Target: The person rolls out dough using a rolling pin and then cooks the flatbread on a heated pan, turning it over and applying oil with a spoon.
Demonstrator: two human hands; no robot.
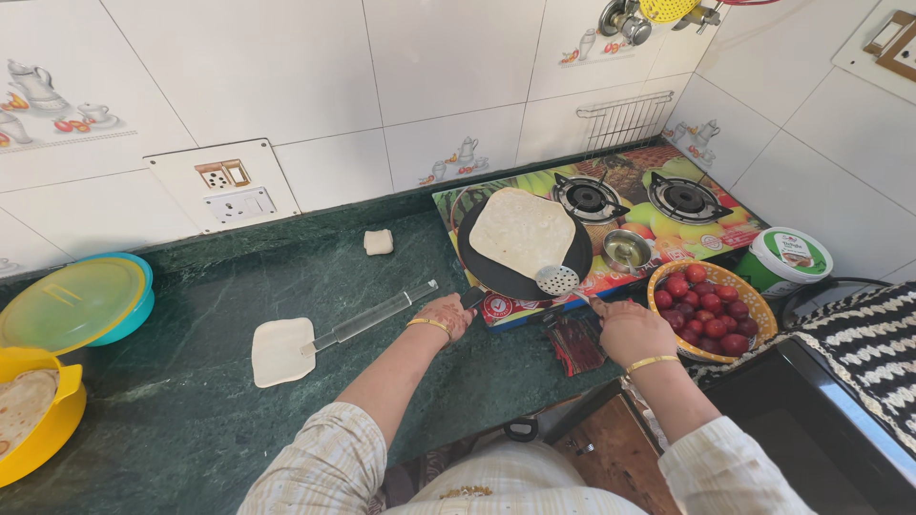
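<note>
Here, my right hand (632, 329) is closed around the handle of a slotted spatula (557, 279), whose shaft runs toward eleven o'clock, its round head resting on the near rim of the black pan (487, 267). My left hand (447, 315) grips the pan's handle at its seven o'clock side, fingers curled shut. Beyond, the flatbread (521, 232) lies flat in the pan, at eleven o'clock from the spatula head. The pan sits on the stove (668, 221) on the counter (191, 420).
</note>
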